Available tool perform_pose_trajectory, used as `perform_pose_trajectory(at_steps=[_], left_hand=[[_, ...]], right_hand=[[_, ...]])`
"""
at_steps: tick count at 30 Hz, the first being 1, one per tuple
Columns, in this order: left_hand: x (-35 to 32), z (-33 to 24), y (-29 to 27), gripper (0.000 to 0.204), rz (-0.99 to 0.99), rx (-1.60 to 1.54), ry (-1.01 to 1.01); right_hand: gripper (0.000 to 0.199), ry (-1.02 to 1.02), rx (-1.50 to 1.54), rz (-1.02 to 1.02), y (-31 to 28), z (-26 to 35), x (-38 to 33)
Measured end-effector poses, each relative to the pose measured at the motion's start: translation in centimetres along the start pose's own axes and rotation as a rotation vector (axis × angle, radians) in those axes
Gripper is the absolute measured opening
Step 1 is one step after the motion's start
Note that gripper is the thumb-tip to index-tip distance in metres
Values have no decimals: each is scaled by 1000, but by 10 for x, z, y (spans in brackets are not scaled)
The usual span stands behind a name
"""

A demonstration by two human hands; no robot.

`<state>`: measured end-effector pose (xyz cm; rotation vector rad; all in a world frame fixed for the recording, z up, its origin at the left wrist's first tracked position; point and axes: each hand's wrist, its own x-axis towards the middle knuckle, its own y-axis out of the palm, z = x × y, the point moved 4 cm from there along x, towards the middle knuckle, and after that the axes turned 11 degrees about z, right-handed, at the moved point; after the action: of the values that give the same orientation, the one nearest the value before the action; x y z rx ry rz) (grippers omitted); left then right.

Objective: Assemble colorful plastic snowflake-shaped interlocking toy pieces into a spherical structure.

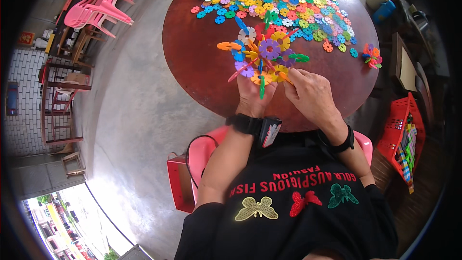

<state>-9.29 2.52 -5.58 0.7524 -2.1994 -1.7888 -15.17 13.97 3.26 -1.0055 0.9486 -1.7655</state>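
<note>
While both hands (284, 94) grip the disc cluster (263, 58) | round brown table (192, 53) | concrete floor (130, 115), pink chairs (98, 7)

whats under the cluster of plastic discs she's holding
Both hands, left hand and right hand, grip the disc cluster from below, over the round brown table. The tabletop directly beneath is hidden by the cluster and hands.

can't really see the left hand (254, 97) fingers, they're tucked behind the disc cluster (263, 55). red basket (402, 135) contents are too small to make out tbh
</note>
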Motion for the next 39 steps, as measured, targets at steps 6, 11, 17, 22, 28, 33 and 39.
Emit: perform_pose_trajectory(at_steps=[6, 11, 17, 22, 28, 33, 39], left_hand=[[-2, -4, 7, 40, 127, 23, -66], [-5, -4, 4, 39, 86, 25, -27], [3, -11, -12, 41, 197, 99, -72], [2, -15, -9, 38, 249, 117, -76], [3, -10, -12, 38, 196, 111, -22], [7, -56, -13, 40, 273, 1, 14], [5, -38, -22, 37, 252, 109, -48]], right_hand=[[11, 8, 44, -38, -1, -10, -2], [9, 39, 90, -44, -7, -18, -4], [12, 33, 79, -5, -2, -11, -6], [10, -26, 148, 40, 2, -15, -5], [11, -3, 128, 139, 2, -23, -5], [29, -26, 320, 90, 7, -22, -27], [18, 110, 181, 149, -7, -56, -18]])
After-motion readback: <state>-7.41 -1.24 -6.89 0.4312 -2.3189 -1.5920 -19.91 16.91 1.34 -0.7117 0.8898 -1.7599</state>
